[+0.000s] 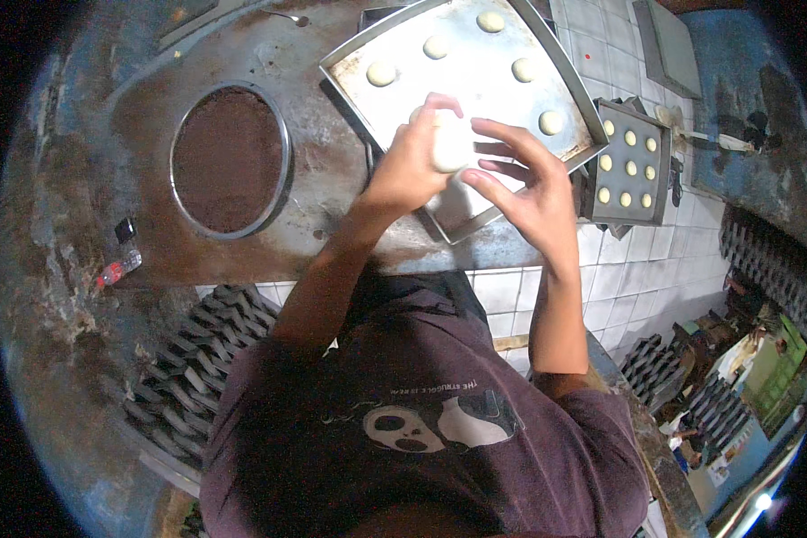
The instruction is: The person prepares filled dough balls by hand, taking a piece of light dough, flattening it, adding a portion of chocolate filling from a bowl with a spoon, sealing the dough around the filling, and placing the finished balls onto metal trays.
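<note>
A smooth, pale dough ball (451, 151) rests in my left hand (403, 169), whose fingers curl round its far side. Close to the ball's right side is my right hand (538, 184), its fingers curved and spread, with nothing seen in its grip. Both hands are above the near part of a metal baking tray (475, 85). Several small round dough pieces (436, 47) sit spaced apart on that tray; another is partly hidden behind my left hand. To the left stands a round metal pan (287, 166) filled with dark brown crumbly filling (227, 157).
A second baking tray (662, 202) with several dough balls stands lower on the right, over white floor tiles (601, 269). A small clear-and-red object (121, 267) and a black one (125, 229) lie near the worn metal table's (332, 242) left front.
</note>
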Available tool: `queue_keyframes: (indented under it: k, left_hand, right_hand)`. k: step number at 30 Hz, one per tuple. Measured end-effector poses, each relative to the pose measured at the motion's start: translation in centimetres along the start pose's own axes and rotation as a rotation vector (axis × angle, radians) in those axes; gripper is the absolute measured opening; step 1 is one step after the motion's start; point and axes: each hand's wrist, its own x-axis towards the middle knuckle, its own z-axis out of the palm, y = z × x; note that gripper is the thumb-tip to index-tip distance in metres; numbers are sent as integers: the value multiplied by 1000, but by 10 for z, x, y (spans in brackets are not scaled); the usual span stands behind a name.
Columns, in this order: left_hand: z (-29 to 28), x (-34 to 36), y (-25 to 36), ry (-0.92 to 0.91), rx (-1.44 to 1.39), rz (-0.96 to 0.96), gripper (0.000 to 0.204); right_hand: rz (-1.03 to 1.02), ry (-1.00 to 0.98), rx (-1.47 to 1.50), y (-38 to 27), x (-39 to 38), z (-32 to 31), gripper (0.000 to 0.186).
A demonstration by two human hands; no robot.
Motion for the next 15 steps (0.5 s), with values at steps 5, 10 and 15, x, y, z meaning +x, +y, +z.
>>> queue_keyframes:
  k: [5,10,15]
  left_hand:
    - [44,60,-44,-170,80,-41,56]
    - [50,93,-94,-173,108,-21,77]
    - [8,50,-126,49,166,-108,93]
  right_hand:
    - [101,23,-25,68,40,-15,43]
    - [110,79,-6,166,99,-27,42]
    - [-89,-115,-767,238,131,-7,58]
